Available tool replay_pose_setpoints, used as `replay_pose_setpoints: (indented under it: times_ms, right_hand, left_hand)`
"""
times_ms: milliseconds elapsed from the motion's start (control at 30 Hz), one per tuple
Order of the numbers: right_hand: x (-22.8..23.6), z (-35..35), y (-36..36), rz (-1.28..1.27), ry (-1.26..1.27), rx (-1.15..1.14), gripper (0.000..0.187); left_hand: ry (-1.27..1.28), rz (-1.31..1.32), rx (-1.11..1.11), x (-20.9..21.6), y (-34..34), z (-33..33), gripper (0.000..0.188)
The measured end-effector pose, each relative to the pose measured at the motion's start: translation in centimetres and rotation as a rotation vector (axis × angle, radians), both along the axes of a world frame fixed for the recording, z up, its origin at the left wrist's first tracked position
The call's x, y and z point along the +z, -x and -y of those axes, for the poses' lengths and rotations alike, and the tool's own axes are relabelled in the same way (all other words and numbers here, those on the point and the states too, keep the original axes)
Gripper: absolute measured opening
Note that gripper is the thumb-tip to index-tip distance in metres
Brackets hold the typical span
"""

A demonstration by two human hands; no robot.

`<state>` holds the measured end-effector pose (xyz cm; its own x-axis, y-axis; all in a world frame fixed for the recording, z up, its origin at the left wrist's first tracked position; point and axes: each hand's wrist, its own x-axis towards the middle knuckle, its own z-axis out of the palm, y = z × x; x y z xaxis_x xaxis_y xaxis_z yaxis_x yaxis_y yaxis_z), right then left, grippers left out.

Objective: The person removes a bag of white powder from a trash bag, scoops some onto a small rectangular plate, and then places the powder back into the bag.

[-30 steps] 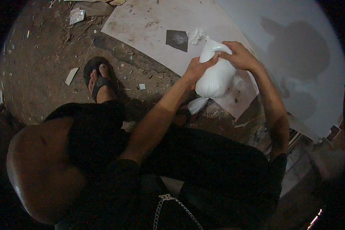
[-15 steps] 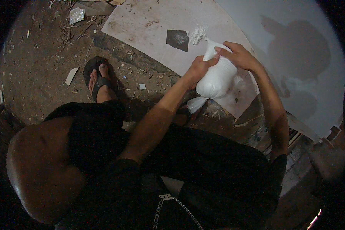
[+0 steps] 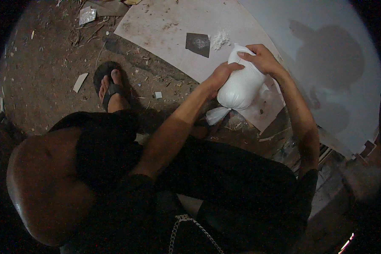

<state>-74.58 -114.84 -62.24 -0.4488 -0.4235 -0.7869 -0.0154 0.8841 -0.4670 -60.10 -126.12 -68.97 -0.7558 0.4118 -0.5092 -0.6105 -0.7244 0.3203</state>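
Between both hands sits a plump white plastic bag of powder (image 3: 240,88), its knotted tail pointing toward me and its narrower end away from me. My left hand (image 3: 223,76) grips its left side, thumb laid across the top. My right hand (image 3: 261,59) closes around the far right end, with the thumb pressing on the plastic; some of its fingers are hidden behind the bag. Just beyond the bag's far end lies a small heap of white powder (image 3: 220,40) on a pale board (image 3: 165,34). Beside the heap is a dark square piece (image 3: 197,44) dusted with white.
A large grey-white panel (image 3: 326,84) bearing my shadow stands at the right. My sandalled foot (image 3: 110,89) rests on the dirt floor (image 3: 51,63), which is strewn with straw and scraps. Thin wooden strips (image 3: 324,153) lie near my right forearm.
The bag's far end has shifted slightly right, away from the powder heap, and the bag looks smoother and fuller there. Both hands keep their hold.
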Motion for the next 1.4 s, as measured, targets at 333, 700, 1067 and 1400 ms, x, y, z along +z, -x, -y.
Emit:
replay_pose_setpoints:
  times_ms: [333,700,1067,1400]
  right_hand:
    - [-0.3,-0.1,-0.2,0.016,0.012,-0.055,0.039]
    - [-1.4,0.4,0.0,-0.336,-0.011,0.232,0.049]
    - [-1.8,0.1,-0.5,-0.293,-0.070,0.083,0.045]
    - [-1.5,0.3,0.0,-0.134,-0.022,0.093,0.039]
  left_hand:
    - [0.053,0.019,0.107,-1.2,-0.1,-1.1,0.052]
    - [0.194,-0.087,0.130,-1.1,-0.1,-1.3,0.044]
    - [0.303,0.015,0.001,0.1,0.5,-0.9,0.045]
    - [0.190,0.000,0.028,-0.7,0.2,-1.4,0.045]
